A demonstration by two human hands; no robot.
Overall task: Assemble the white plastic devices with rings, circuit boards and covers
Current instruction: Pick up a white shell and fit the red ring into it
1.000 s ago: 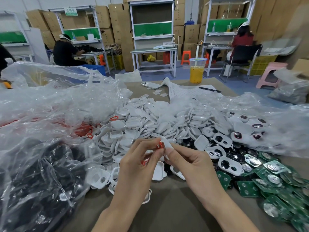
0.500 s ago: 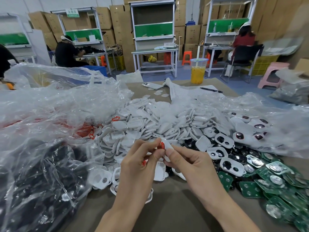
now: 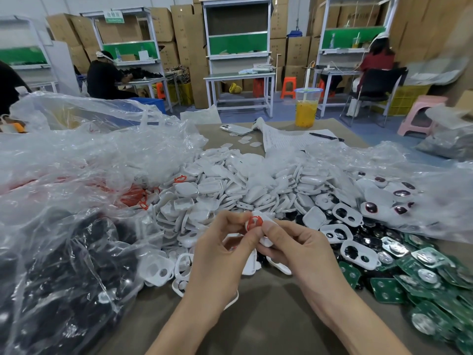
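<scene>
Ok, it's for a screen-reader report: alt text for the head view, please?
The left hand pinches a small red plastic ring against a white plastic shell gripped by the right hand, over a brown table. White plastic covers are heaped behind; green circuit boards lie at right.

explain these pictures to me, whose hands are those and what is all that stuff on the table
No machine here: every picture comes from a camera worn on a person's head, so you look down at their own two bare hands. The left hand pinches a thin red ring against a small white plastic shell, which the right hand grips. On the brown table lie a heap of white plastic covers, green circuit boards at the right, and clear plastic bags of parts.
</scene>
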